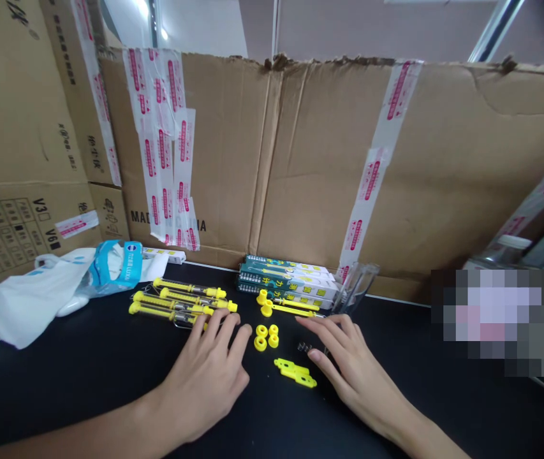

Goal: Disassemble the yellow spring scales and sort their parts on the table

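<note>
My left hand rests on the black table with its fingers apart. Its fingertips reach the near ends of a bundle of yellow spring scales, hiding part of them. My right hand is half curled, thumb and forefinger apart, beside small dark metal parts. Between the hands are several yellow ring-shaped caps and two flat yellow plates lying side by side. Behind the rings stand yellow flanged caps, next to slim yellow rods.
Stacked green-and-white boxes stand at the back, with clear tubes to their right. A blue-and-white tissue pack and white plastic lie left. Cardboard walls the back. A capped clear container stands right, near a blurred patch.
</note>
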The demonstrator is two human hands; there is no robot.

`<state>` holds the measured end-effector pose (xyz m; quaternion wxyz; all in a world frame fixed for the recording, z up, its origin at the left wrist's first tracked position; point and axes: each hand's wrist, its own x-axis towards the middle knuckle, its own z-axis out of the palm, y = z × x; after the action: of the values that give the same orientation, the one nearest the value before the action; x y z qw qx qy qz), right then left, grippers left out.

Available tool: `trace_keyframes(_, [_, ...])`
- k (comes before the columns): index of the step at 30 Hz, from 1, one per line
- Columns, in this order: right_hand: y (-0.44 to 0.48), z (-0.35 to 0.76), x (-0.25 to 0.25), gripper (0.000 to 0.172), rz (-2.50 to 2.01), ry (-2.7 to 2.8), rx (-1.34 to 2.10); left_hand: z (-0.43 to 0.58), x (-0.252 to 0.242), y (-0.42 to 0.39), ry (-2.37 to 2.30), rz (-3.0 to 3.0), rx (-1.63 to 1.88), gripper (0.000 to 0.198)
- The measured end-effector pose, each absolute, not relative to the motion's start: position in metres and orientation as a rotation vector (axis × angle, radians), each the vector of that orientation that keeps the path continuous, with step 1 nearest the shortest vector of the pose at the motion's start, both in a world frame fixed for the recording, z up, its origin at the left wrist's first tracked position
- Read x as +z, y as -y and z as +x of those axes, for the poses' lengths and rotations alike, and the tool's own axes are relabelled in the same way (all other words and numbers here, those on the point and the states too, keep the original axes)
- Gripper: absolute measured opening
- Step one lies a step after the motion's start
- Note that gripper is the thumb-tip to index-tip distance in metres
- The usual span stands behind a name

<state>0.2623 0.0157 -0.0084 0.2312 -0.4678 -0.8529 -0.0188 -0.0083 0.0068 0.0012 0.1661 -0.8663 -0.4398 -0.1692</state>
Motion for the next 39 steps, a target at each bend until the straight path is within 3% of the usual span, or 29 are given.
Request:
trace_keyframes(11, [0.006, 0.252, -0.003, 0.028, -1.084, 2.344, 0.020, -0.025, 0.003, -0.027, 1.626, -2.106, -0.028, 0.057])
trace_keyframes(15, [0.005, 0.252, -0.004, 0.025, -1.076, 2.331, 0.046, -0.024, -0.007, -0.023, 1.528, -2.147, -0.062, 0.065])
trace_keyframes(21, [0.004, 0.252, -0.007, 0.023, -1.093, 2.304, 0.093, -0.022, -0.013, -0.019, 1.397, -2.160, -0.274, 0.055])
trace_keyframes(26, [0.006, 0.251, -0.005, 0.022, -1.091, 2.305, 0.100, -0.021, -0.003, -0.018, 1.407, -2.198, -0.282, 0.029])
trace_keyframes(32, [0.007, 0.250, -0.004, 0.020, -1.032, 2.251, 0.092, -0.019, -0.005, -0.016, 1.391, -2.312, -0.326, 0.040])
trace_keyframes(39, [0.021, 0.234, -0.004, 0.016, -1.026, 2.010, 0.173, -0.009, 0.006, 0.002, 0.829, -2.519, -0.793, 0.027])
